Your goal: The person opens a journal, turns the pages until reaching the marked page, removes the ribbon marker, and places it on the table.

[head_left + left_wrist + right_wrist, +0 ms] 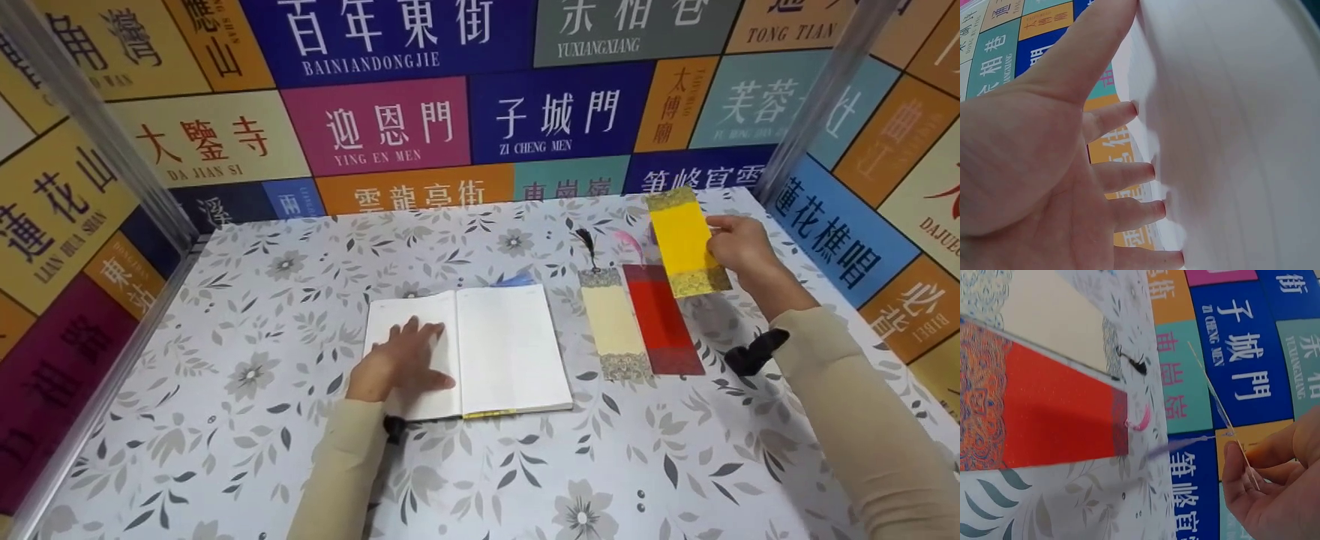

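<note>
A notebook (514, 349) lies open on the table, both visible pages blank. My left hand (397, 364) rests on its left page with fingers spread; in the left wrist view the fingertips (1154, 169) touch the paper. Raised above the table at the right, my right hand (746, 251) pinches a yellow bookmark (681, 238) by its edge. The right wrist view shows that bookmark nearly edge-on, with a purple tassel (1176, 446) hanging from it. Beneath and left of it lie a red bookmark (660, 319) with a pink tassel (628, 244) and a cream bookmark (615, 319) with a black tassel (587, 246).
A floral-patterned cloth (247, 375) covers the table. Panels of coloured name signs (375, 124) stand along the back and both sides. Something blue (514, 280) sticks out behind the notebook's top edge, and a yellow strip (489, 413) shows under its bottom edge.
</note>
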### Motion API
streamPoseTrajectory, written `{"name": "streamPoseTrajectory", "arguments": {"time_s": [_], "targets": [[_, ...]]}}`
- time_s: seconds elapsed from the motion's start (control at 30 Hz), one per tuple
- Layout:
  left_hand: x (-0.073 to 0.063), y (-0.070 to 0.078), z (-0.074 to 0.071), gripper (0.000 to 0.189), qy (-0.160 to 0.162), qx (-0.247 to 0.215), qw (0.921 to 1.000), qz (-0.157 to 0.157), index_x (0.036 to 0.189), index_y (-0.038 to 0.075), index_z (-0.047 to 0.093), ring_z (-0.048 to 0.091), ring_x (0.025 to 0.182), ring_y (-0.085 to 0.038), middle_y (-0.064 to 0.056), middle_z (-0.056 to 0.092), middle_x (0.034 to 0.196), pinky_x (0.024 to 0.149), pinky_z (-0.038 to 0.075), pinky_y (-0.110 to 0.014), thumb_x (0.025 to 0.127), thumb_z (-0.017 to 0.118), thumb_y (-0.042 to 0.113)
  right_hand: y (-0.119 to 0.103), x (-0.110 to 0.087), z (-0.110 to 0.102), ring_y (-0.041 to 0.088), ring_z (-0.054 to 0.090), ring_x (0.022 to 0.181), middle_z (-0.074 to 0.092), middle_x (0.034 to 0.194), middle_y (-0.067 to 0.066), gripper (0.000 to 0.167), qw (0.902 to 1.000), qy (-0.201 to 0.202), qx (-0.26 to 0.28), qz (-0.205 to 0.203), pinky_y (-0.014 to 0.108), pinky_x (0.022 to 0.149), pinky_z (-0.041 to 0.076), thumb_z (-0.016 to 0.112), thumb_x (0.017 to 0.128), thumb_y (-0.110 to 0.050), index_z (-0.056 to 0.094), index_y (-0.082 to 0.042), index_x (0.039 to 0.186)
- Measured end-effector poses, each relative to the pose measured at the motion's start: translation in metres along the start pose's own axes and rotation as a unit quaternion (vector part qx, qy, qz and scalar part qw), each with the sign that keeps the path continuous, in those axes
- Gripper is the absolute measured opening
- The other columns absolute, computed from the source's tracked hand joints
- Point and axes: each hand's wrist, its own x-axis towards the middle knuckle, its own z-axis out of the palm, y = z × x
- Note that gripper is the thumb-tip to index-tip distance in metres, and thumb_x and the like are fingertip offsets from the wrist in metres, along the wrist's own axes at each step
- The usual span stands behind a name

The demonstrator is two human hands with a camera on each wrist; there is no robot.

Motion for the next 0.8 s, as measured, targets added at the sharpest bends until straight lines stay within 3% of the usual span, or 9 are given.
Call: {"name": "streamPoseTrajectory", "arguments": {"time_s": [0.23,0.43,0.67,0.8], "targets": [[-0.001,-0.001,0.001,0.093,-0.001,-0.002,1.0,0.002,0.157,0.014,0.032,0.03,0.146,-0.049,-0.026,0.023,0.163,0.109,0.037,-0.071,0.082,0.078,0.046,-0.009,0.017,0.005,0.027,0.043,0.134,0.031,0.163,0.017,0.061,0.9973,0.01,0.057,0.045,0.04,0.118,0.04,0.042,0.102,-0.004,0.025,-0.015,0.16],[0.0,-0.001,0.0,0.092,0.009,0.006,0.9999,0.0,0.154,0.014,0.035,0.036,0.14,-0.047,-0.024,0.031,0.159,0.104,0.04,-0.072,0.08,0.079,0.045,-0.01,0.027,0.008,0.028,0.039,0.144,0.032,0.163,0.016,0.057,0.9961,0.028,0.075,0.037,0.04,0.119,0.039,0.044,0.103,-0.007,0.032,-0.015,0.158],[0.002,0.0,-0.001,0.091,0.001,0.01,0.9999,-0.004,0.154,0.014,0.035,0.037,0.139,-0.046,-0.024,0.032,0.157,0.104,0.041,-0.071,0.081,0.078,0.046,0.029,0.028,0.001,0.034,0.037,0.145,0.03,0.163,0.021,0.057,0.9974,0.021,0.049,0.048,0.041,0.111,0.042,0.044,0.101,-0.006,0.033,-0.007,0.156],[0.002,-0.001,-0.001,0.092,0.001,0.004,1.0,-0.002,0.155,0.013,0.035,0.036,0.141,-0.048,-0.025,0.03,0.159,0.105,0.04,-0.071,0.081,0.079,0.045,0.051,0.026,-0.004,0.03,0.04,0.139,0.03,0.164,0.018,0.059,0.9943,0.011,0.056,0.09,0.038,0.109,0.043,0.045,0.1,-0.007,0.032,-0.01,0.157]]}}
